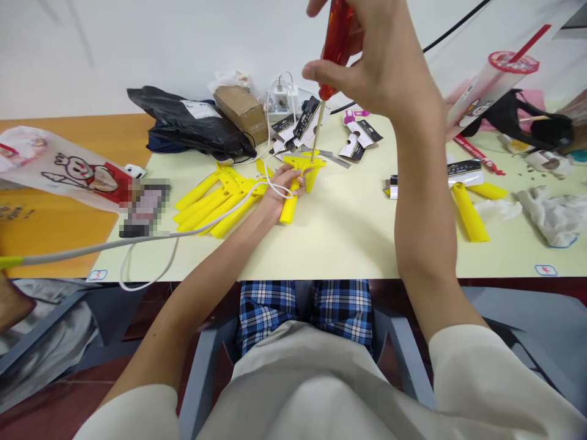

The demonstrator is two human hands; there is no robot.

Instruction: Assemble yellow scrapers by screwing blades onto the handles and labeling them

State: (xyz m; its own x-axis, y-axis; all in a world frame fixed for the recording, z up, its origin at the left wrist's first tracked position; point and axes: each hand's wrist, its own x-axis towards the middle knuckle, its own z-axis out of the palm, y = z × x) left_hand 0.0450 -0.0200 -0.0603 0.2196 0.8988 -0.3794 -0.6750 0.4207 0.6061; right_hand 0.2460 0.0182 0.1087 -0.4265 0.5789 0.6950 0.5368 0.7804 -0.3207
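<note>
My right hand (362,55) is raised above the table, closed on the red handle of a screwdriver (337,43). The long metal shaft points down, and its tip meets the head of a yellow plastic scraper (290,208). My left hand (287,182) grips that scraper low against the tabletop, with the handle toward me. Several more yellow scrapers (224,201) lie in a pile just left of this hand. A white cable (229,212) runs across the pile and loops over my left hand. Thin grey metal strips (338,160) lie behind the held scraper.
Black-and-white cardboard packaging (360,139) lies at the back, near a brown box (243,113) and a black plastic bag (188,122). On the left are a blurred phone (145,208) and a tall cup (68,168). Another cup (490,85) and yellow scrapers (471,214) are on the right.
</note>
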